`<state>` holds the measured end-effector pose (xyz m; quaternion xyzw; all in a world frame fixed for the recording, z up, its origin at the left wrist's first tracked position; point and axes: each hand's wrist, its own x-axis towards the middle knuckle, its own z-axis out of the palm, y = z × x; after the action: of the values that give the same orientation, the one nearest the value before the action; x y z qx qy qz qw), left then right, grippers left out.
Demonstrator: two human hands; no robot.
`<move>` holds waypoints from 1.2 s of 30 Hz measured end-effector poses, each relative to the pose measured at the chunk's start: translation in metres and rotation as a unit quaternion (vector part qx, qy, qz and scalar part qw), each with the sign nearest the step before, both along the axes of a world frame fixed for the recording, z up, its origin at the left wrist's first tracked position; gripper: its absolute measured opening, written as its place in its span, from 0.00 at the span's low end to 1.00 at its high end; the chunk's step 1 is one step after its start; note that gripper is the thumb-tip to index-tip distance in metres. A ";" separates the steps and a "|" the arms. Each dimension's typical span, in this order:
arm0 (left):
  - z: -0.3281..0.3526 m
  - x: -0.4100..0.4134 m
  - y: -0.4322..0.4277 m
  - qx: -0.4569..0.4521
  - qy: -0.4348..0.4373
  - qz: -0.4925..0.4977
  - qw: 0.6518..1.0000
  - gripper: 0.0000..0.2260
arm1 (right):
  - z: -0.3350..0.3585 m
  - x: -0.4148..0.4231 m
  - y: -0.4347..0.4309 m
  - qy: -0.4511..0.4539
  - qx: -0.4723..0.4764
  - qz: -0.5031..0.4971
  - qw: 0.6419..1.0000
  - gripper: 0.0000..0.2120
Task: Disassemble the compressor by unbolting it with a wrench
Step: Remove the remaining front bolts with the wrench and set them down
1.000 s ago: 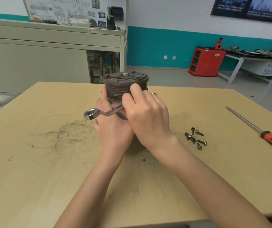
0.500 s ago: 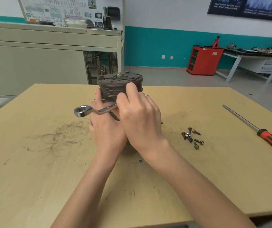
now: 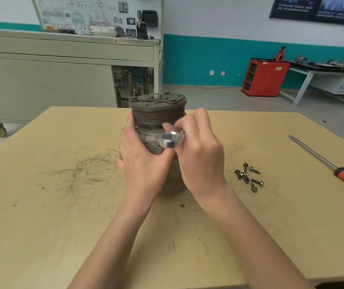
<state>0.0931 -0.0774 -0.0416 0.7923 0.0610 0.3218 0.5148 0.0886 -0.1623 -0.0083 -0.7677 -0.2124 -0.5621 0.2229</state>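
The compressor stands upright near the middle of the worktop, its grooved pulley end on top. Your left hand grips the compressor's left side just under the pulley, with the fingers wrapped round the housing. Your right hand is against the compressor's right front, and its fingers are curled round the wrench. The wrench's ring end is blurred and lies across the housing just below the pulley grooves. I cannot tell whether it sits on a bolt. Your two hands nearly meet in front of the compressor. A small cluster of loose bolts lies to the right of the compressor. Farther right, a screwdriver with a red and black handle lies at an angle. Dark circular scuff marks smear the worktop to the compressor's left.
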 end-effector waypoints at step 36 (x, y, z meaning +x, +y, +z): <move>-0.003 0.000 -0.001 0.045 -0.007 0.035 0.998 0.44 | 0.002 0.169 -0.060 0.622 0.269 0.496 0.543 0.13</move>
<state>0.0927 -0.0782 -0.0449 0.8099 0.0701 0.3475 0.4673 0.2575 -0.2228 -0.0066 -0.6014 -0.2059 0.2260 0.7381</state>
